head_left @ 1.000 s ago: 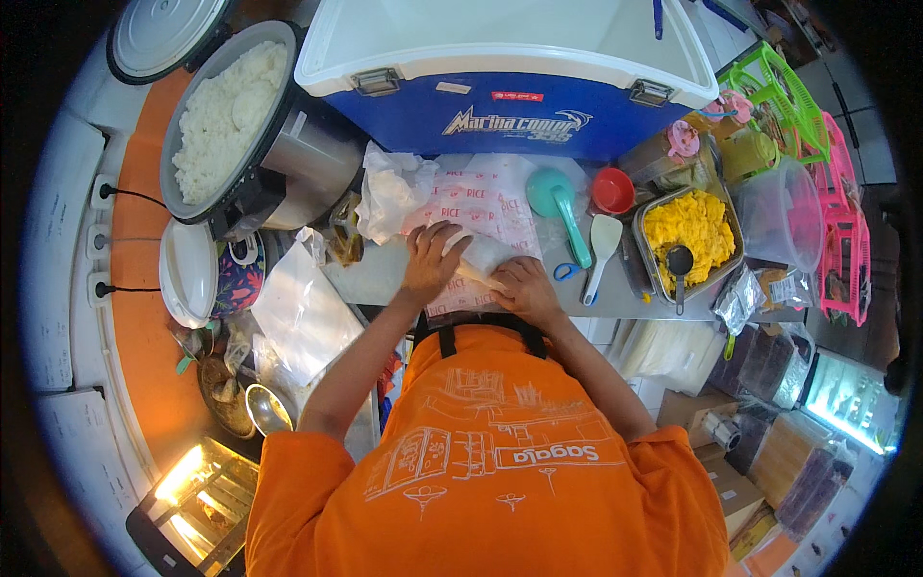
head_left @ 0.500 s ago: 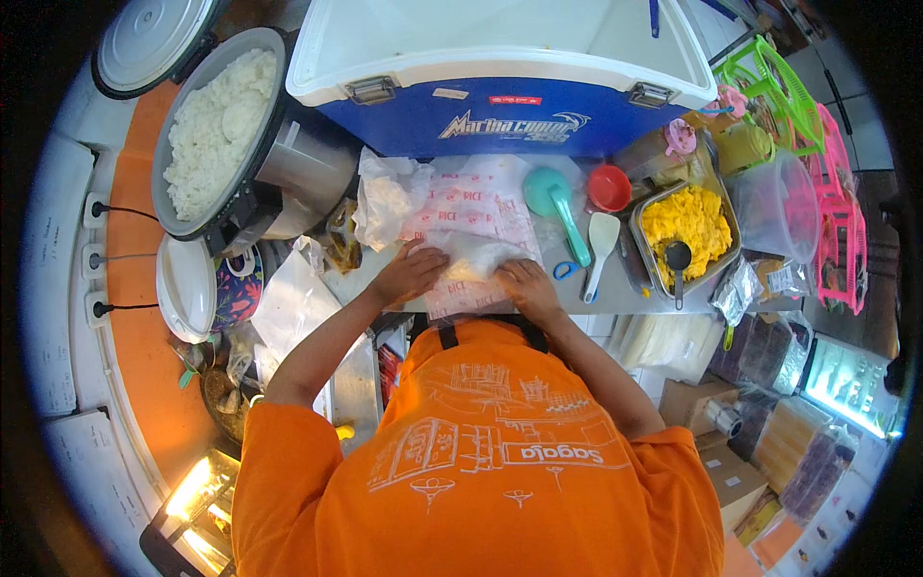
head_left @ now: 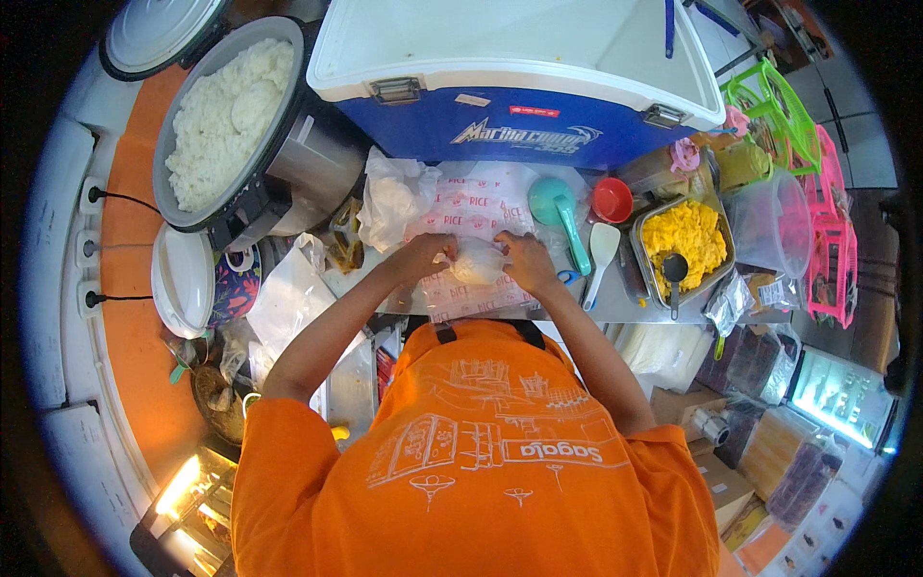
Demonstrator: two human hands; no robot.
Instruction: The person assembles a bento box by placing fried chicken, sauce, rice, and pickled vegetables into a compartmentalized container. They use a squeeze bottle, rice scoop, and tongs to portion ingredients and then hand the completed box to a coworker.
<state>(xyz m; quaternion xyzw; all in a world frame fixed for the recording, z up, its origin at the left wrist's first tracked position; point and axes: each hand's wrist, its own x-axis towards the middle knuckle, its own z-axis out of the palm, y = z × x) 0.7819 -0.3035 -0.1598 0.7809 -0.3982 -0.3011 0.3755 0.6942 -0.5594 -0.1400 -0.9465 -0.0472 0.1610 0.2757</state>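
Your hands work on a crowded bench (head_left: 625, 310) with a pale grey top, and most of it is covered with things. Under your hands lies a white wrapping paper (head_left: 471, 216) with red print. To your left the wall is orange and carries white sockets (head_left: 91, 248) with black cords.

Your left hand (head_left: 426, 258) and your right hand (head_left: 524, 262) are both curled around a white rice ball (head_left: 478, 262), which sits on the paper between them. The fingers are bent and press its two sides.

Beyond your hands stands a big blue cooler (head_left: 500, 72) with a closed white lid. Beyond your left hand is a large open rice cooker (head_left: 236, 125), nearly full of white rice. Just beyond that hand lies a crumpled clear plastic bag (head_left: 394, 197).

To the right of your right hand lie a teal scoop (head_left: 560, 213) and a white rice paddle (head_left: 601, 252). Further right there is a small red cup (head_left: 611, 199), then a metal tray (head_left: 685, 245) holding yellow food with a black spoon in it. Further right again stands a clear plastic container (head_left: 769, 223); I cannot tell what is in it.
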